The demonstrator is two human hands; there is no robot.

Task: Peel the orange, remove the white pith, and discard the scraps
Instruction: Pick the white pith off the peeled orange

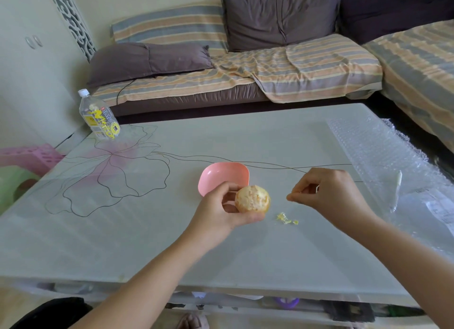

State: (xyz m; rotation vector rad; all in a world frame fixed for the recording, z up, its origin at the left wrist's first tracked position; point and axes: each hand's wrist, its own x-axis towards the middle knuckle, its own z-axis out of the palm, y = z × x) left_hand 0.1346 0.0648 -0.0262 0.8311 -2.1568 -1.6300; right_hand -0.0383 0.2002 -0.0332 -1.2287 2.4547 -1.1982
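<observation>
Gripping the peeled orange (253, 199) in your left hand (222, 214) fingers, you pinch your right hand (330, 193) fingers together near pith scraps (286, 218).

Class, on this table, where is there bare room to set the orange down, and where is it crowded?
Free: the near-left part of the table, and the stretch between bottle and bowl. Crowded: the middle, with bowl, left hand, orange, scraps, right hand; bubble wrap covers the right side.

Peeled orange (252, 199) in left hand (221, 209), scraps (287, 219) beside
</observation>
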